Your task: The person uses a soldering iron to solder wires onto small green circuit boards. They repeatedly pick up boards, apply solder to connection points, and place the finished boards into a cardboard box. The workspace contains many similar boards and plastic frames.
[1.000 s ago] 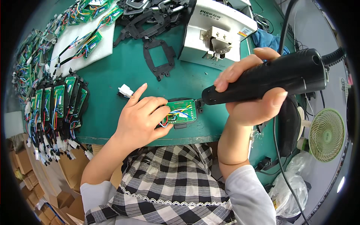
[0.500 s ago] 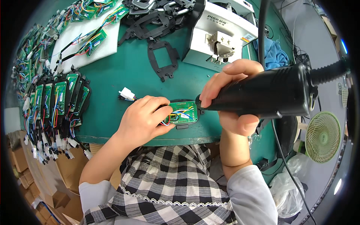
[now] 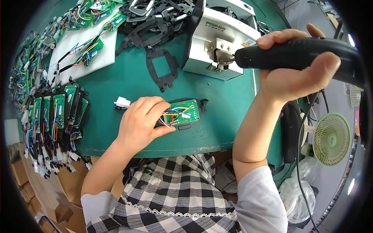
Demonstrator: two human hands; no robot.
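My left hand (image 3: 142,122) grips the left end of a green circuit board (image 3: 186,106) set in a black plastic frame (image 3: 203,105) on the table. Coloured wires cross the board, and a white connector (image 3: 122,102) sticks out beyond my left fingers. Up at the right, my right hand (image 3: 291,79) is wrapped round a thick black electric screwdriver (image 3: 283,54). Its tip is at the metal pickup block (image 3: 223,50) on the front of a white screw feeder (image 3: 239,33); whether a screw sits on the bit is too small to see.
Wired boards in black frames (image 3: 58,110) stand in a row at left. Behind them lie loose boards on a white foam sheet (image 3: 74,46). Bare black frames (image 3: 162,70) are heaped beside the feeder. A green fan (image 3: 331,139) and the hanging screwdriver cord (image 3: 298,163) are at right.
My right hand has carried the screwdriver up and away from the board's right end to the screw feeder. My left hand keeps its grip on the board, which sits slightly more tilted.
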